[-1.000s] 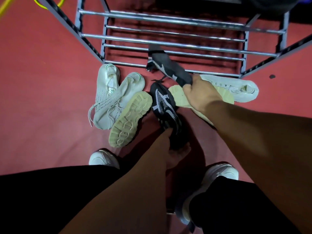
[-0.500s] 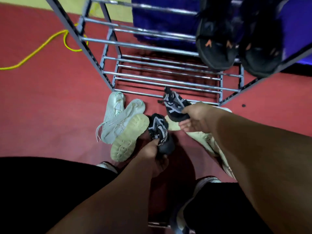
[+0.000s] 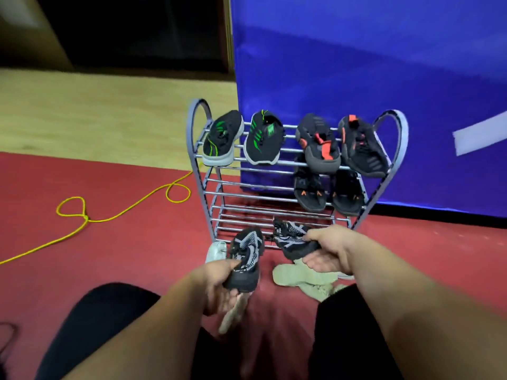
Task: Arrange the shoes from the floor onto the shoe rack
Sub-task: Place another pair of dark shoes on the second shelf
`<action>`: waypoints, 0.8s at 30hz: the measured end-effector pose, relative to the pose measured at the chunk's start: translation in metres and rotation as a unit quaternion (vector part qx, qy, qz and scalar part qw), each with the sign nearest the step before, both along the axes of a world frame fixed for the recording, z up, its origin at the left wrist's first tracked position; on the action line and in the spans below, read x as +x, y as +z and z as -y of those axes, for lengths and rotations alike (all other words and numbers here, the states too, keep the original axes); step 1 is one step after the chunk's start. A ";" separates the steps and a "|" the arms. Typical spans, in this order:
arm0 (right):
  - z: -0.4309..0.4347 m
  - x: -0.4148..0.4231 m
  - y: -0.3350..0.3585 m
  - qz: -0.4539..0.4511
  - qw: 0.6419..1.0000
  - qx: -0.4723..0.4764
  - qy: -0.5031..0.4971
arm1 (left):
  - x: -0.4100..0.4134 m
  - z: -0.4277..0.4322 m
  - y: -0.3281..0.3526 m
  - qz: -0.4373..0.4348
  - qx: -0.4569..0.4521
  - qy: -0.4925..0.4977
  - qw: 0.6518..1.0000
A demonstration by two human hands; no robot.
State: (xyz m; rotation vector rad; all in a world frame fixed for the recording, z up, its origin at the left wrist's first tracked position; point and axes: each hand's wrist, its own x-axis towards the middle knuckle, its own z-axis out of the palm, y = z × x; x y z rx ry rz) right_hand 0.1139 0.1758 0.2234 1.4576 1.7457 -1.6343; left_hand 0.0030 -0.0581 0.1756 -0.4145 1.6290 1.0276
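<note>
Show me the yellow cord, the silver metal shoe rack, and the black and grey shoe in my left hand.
Yellow cord (image 3: pixel 86 218): head view, knot.
Silver metal shoe rack (image 3: pixel 401 124): head view, right arch.
Black and grey shoe (image 3: pixel 247 248) in left hand (image 3: pixel 216 281): head view, upper.

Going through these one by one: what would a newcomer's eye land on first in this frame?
The left hand grips one black-and-grey sneaker and the right hand grips its mate, low in front of the shoe rack. On the rack's top shelf sit a green-marked pair at left and an orange-marked pair at right, against a bright blue panel.
</note>
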 end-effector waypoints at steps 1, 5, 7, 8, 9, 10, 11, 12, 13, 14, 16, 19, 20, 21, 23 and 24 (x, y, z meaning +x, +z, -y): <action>0.008 0.004 0.007 -0.023 1.000 0.004 -0.015 | -0.004 0.009 0.015 -0.011 0.004 -0.004 1.000; 0.041 0.010 0.028 -0.099 0.994 0.014 -0.047 | -0.028 0.041 0.062 -0.060 0.020 -0.016 0.998; 0.049 0.010 0.036 -0.119 0.991 0.020 -0.058 | -0.041 0.051 0.082 -0.087 0.024 -0.013 0.996; 0.052 0.010 0.039 -0.125 0.990 0.020 -0.065 | -0.047 0.055 0.090 -0.101 0.029 -0.010 0.994; 0.055 0.010 0.041 -0.133 0.988 0.017 -0.074 | -0.051 0.058 0.095 -0.114 0.038 -0.007 0.993; 0.056 0.008 0.043 -0.141 0.986 0.013 -0.084 | -0.054 0.061 0.095 -0.124 0.049 -0.001 0.991; 0.058 0.005 0.044 -0.148 0.984 0.012 -0.093 | -0.055 0.064 0.092 -0.132 0.061 0.006 0.989; 0.060 0.001 0.046 -0.156 0.983 0.012 -0.100 | -0.055 0.065 0.086 -0.136 0.072 0.017 0.988; 0.062 -0.004 0.048 -0.164 0.981 0.012 -0.104 | -0.055 0.065 0.079 -0.138 0.080 0.027 0.987; 0.064 -0.010 0.051 -0.173 0.979 0.012 -0.110 | -0.054 0.063 0.073 -0.140 0.086 0.035 0.986; 0.067 -0.022 0.053 -0.199 0.970 0.006 -0.136 | -0.058 0.054 0.064 -0.147 0.100 0.049 0.983; 0.070 -0.030 0.042 -0.248 0.952 -0.017 -0.181 | -0.070 0.037 0.055 -0.142 0.123 0.075 0.979; 0.069 -0.031 0.033 -0.259 0.947 -0.023 -0.190 | -0.076 0.031 0.050 -0.138 0.134 0.083 0.978; 0.067 -0.032 0.025 -0.268 0.942 -0.027 -0.198 | -0.080 0.024 0.046 -0.134 0.144 0.089 0.976; 0.061 -0.040 0.013 -0.282 0.936 -0.027 -0.209 | -0.091 0.012 0.038 -0.126 0.154 0.087 0.976; 0.056 -0.047 0.010 -0.288 0.933 -0.029 -0.214 | -0.097 0.007 0.034 -0.121 0.157 0.086 0.976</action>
